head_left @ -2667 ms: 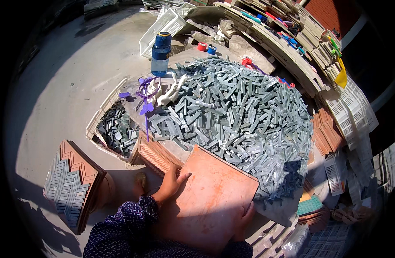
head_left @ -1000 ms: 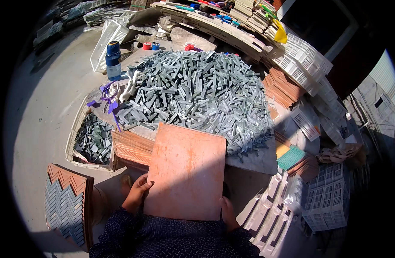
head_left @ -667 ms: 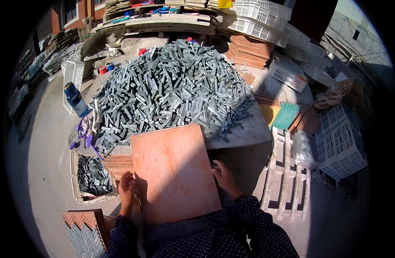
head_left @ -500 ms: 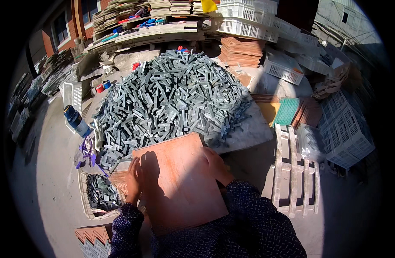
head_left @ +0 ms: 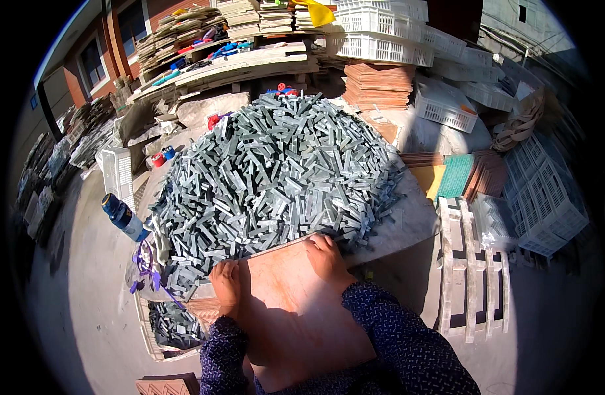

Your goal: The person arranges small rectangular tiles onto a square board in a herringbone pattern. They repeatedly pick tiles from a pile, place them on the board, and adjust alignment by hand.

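— Sleeves?
— Long, on both arms, reaching down to the wrists. Dark navy cloth, scattered all over with tiny pale dots.
— Cuffs?
— Snug at the left hand (head_left: 227,288), a little looser and rumpled near the right hand (head_left: 327,258). No separate band or button visible.
— Gloves, rings, a watch?
— Bare hands (head_left: 227,288), short nails; nothing more to tell at this size.
— Fabric?
— Soft, slightly creased, folds running along the right sleeve (head_left: 407,342). Looks thin rather than padded. Left sleeve (head_left: 218,355) partly in shadow, so pattern fainter there.
— Rest of the clothing?
— Same dotted navy across the bottom edge, between both sleeves; cut unclear.
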Tool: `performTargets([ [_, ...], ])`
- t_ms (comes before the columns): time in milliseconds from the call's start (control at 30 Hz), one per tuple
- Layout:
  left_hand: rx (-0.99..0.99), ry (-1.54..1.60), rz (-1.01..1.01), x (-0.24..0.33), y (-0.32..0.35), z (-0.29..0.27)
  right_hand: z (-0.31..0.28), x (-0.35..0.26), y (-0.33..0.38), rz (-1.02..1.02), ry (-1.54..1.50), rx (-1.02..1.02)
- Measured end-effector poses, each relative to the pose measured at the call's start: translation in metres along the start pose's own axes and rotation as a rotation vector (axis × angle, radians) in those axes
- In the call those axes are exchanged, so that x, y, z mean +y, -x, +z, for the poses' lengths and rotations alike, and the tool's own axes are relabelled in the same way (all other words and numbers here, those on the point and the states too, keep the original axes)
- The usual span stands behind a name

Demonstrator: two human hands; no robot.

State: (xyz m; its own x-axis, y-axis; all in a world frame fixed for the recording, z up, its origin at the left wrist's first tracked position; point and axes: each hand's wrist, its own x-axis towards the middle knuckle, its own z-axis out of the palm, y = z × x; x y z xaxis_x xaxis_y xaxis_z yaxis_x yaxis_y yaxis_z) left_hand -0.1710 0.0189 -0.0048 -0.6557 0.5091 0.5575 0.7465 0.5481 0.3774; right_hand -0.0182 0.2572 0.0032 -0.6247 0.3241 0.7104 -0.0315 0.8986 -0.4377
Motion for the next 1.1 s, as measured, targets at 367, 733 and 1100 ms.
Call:
performTargets([
  [367,0.05,0.311,-0.772,0.0,0.06,-0.016,-0.04,0.008,0.064,0.753,-0.192,-0.189],
  [733,-0.522,1.27,-1.343,-0.009,0.155,-0.055,-0.076,-0.002,0.087,1.349,-1.334,-0.748],
  [1100,-0.333,1.292,-1.24,0.0,0.099,-0.043,-0.07,-0.002,0.095,1.335,-1.205,-0.684],
])
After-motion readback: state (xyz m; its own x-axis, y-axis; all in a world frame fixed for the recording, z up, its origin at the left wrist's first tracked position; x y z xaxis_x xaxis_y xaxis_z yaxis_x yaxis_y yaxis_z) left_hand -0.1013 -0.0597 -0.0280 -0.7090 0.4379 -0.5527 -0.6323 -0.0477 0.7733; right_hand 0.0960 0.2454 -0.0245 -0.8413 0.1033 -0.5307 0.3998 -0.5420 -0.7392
